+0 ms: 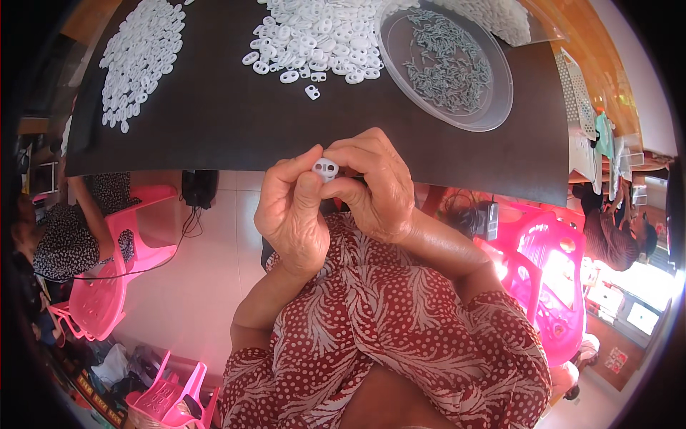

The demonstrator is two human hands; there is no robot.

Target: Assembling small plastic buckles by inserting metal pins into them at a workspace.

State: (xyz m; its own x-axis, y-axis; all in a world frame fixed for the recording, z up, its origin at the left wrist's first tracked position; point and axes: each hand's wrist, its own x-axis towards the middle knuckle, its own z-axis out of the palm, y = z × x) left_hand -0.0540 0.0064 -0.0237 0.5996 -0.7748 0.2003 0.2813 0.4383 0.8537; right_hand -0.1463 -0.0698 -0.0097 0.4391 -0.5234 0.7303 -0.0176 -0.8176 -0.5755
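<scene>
A small white plastic cord lock with two holes (326,167) is pinched between the fingertips of both hands, just off the table's near edge. My left hand (291,214) grips its left side with thumb and forefinger, while my right hand (375,184) closes on its right side. The fingers partly cover the piece, so its lower part is hard to make out. Beyond my hands, one loose white piece (312,92) lies on the dark table (236,136), in front of a large heap of similar white pieces (321,43).
At the far left of the table spreads another pile of white oval pieces (143,57). A clear round tub (493,118) holds many small grey-green springs (446,61), with a whitish heap (493,18) behind it. Pink chairs (550,286) stand on both sides; other people sit nearby.
</scene>
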